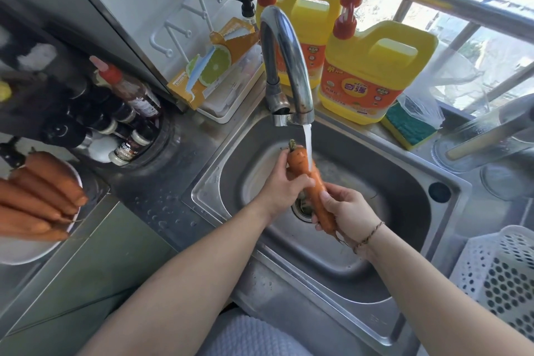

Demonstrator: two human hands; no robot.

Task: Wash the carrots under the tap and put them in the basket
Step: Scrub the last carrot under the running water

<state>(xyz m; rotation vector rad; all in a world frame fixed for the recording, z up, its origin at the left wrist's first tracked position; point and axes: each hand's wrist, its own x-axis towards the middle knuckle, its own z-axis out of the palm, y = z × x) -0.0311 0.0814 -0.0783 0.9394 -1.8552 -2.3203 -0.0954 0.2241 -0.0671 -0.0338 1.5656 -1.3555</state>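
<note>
Over the steel sink (404, 196) both my hands hold one orange carrot (300, 163) under the running stream from the curved tap (284, 61). My left hand (284, 185) grips its upper part just below the green stub. Its thin lower end is gripped by my right hand (346, 211). Water strikes the carrot near its top. Several more carrots (37, 196) lie piled on a white plate (26, 251) at the far left. A white perforated basket (502, 272) stands at the right edge; I see nothing inside it.
Two yellow detergent jugs (372, 72) with red pumps stand behind the tap on the window ledge, beside a green-yellow sponge (409, 128). Sauce bottles (130, 113) crowd the left of the sink. A glass lid (485, 139) rests at the right.
</note>
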